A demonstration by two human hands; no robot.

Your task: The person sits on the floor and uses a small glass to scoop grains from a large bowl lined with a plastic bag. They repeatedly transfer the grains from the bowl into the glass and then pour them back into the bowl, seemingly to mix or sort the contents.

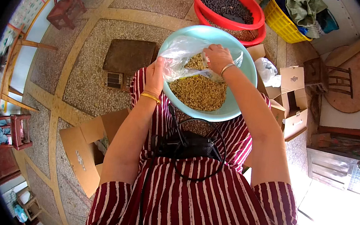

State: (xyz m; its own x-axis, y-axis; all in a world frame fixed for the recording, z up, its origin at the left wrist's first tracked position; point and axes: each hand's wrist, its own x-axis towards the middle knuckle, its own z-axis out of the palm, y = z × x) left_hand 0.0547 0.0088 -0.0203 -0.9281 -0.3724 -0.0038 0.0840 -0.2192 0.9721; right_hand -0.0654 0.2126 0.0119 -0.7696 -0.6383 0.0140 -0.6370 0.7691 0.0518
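A light blue plastic basin (250, 82) rests at my lap, with a heap of pale yellow-brown kernels or beans (198, 94) in its near half. Over its far half lies a clear plastic bag (181, 52), and more kernels show inside the bag's mouth. My left hand (155, 77), with a gold bangle at the wrist, pinches the bag's edge over the basin's left rim. Inside the bag's opening, my right hand (219, 58) curls its fingers around a small pale object (206, 59); its exact kind is hidden by the fingers.
Beyond the basin stand stacked red basins (258, 21) holding dark nuts or seeds (224, 3). A platform scale (130, 55) sits on the floor at left. Open cardboard boxes flank me, left (81, 155) and right (294, 104). A yellow basket (278, 21) stands far right.
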